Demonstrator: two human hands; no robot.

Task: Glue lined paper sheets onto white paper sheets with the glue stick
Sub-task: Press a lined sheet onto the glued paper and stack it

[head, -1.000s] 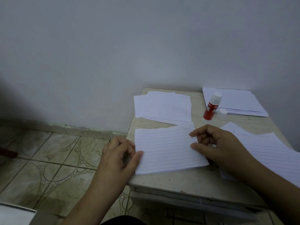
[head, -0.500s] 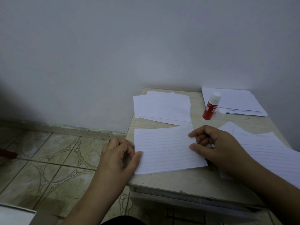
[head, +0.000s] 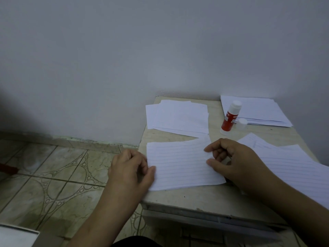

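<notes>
Lined sheet [head: 183, 166]: lying flat between the two hands, near the front edge of the small table [head: 204, 195]. A white sheet may be under it; I can't tell.
Left hand [head: 130, 167]: fingers curling at the sheet's left edge, thumb lying over the edge, pinching it there.
Right hand [head: 233, 161]: fingers curled, forefinger and thumb tips pressing on the sheet's right edge.
Glue stick [head: 229, 118]: standing upright just beyond the right hand, red body, its clear cap [head: 242, 123] sitting off beside it.
White sheets [head: 178, 118]: stacked beyond the lined sheet, clear of both hands.
Handling: thin, light and floppy, I'd say, creasing easily and sliding on the smooth top.
Best hold: opposite edges, pinched lightly, then smoothed from the middle outward.
</notes>
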